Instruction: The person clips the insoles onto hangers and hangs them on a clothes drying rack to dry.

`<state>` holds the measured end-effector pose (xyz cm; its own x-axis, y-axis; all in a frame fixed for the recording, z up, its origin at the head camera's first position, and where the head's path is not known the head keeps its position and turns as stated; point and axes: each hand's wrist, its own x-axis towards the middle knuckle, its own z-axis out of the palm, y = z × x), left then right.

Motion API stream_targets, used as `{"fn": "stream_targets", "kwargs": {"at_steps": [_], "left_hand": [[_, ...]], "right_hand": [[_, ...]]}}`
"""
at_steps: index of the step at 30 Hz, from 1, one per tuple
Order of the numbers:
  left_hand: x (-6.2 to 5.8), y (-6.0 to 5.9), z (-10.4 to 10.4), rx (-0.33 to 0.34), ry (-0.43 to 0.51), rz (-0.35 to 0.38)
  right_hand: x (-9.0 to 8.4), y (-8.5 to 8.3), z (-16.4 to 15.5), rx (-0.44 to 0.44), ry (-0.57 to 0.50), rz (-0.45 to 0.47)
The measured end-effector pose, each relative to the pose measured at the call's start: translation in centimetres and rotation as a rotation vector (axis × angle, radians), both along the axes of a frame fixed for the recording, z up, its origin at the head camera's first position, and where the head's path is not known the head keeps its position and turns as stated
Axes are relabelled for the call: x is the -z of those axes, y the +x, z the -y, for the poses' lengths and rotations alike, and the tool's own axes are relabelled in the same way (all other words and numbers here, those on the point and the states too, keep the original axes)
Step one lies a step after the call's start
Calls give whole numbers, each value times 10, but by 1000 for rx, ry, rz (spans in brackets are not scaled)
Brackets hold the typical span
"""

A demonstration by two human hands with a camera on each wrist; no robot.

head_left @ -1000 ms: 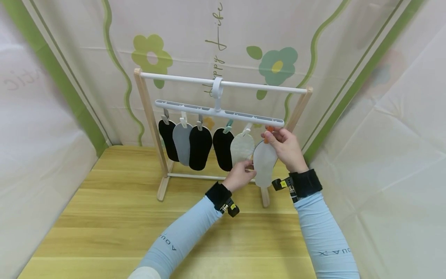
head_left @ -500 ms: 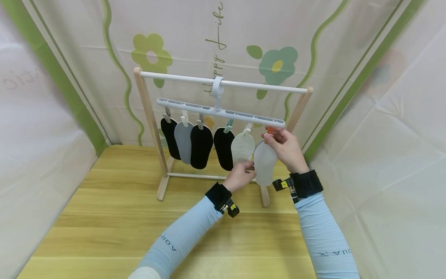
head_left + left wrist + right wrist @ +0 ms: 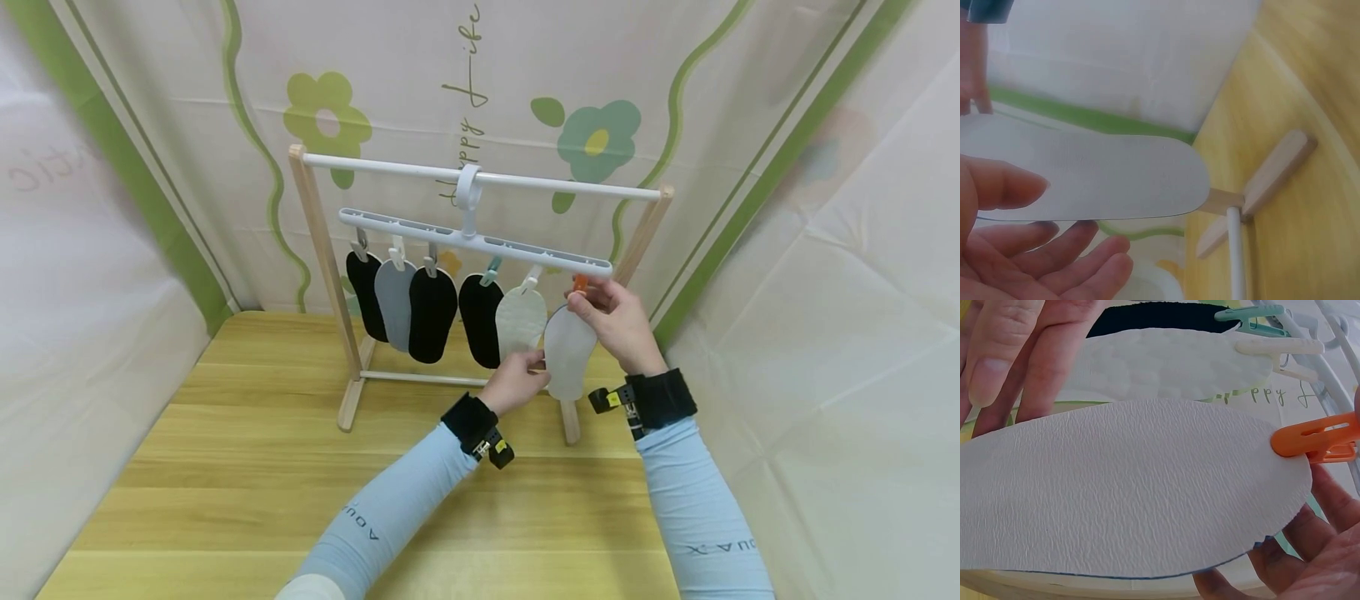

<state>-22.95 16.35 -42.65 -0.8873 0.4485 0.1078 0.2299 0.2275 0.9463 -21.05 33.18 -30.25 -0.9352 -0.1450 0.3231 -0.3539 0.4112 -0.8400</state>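
Observation:
A pale shoe insole [image 3: 572, 354] hangs from an orange clip [image 3: 581, 283] at the hanger's right end. My right hand [image 3: 618, 321] pinches that clip, its thumb in front and other fingers behind the insole's top. In the right wrist view the orange clip [image 3: 1310, 442] bites the insole's rounded end. My left hand [image 3: 517, 379] is at the insole's left edge, fingers nearly straight, with fingertips close to it. In the left wrist view its thumb [image 3: 1013, 184] overlaps the insole; whether it touches cannot be told. The white hanger [image 3: 472, 242] hooks over the rack's top rod.
Several insoles hang leftward, including a white one [image 3: 521, 321], black ones [image 3: 432, 317] and a grey one [image 3: 393, 304], each clipped to the hanger. The wooden rack [image 3: 326, 258] stands on the table [image 3: 315, 500]. Printed cloth walls [image 3: 825, 333] surround it.
The hanger's left end has swung slightly upward and right with its insoles. My right thumb has slid a little lower on the orange clip. The left hand stays nearly still.

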Motion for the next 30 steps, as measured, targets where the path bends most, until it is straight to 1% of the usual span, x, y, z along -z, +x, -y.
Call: {"fn": "stream_targets", "kwargs": {"at_steps": [2, 4, 11, 14, 21, 30], "left_hand": [[0, 0, 0, 4, -6, -1], [0, 0, 0, 8, -7, 2], [1, -1, 0, 5, -16, 6], [2, -2, 0, 0, -28, 8], [5, -5, 0, -16, -49, 29], [7, -5, 2, -15, -56, 45]], "right_hand": [[-4, 4, 2, 3, 10, 2], [-4, 5, 2, 9, 15, 7], [12, -10, -10, 11, 2, 7], [16, -14, -14, 14, 2, -3], [18, -15, -18, 28, 5, -6], [25, -15, -27, 53, 13, 8]]}}
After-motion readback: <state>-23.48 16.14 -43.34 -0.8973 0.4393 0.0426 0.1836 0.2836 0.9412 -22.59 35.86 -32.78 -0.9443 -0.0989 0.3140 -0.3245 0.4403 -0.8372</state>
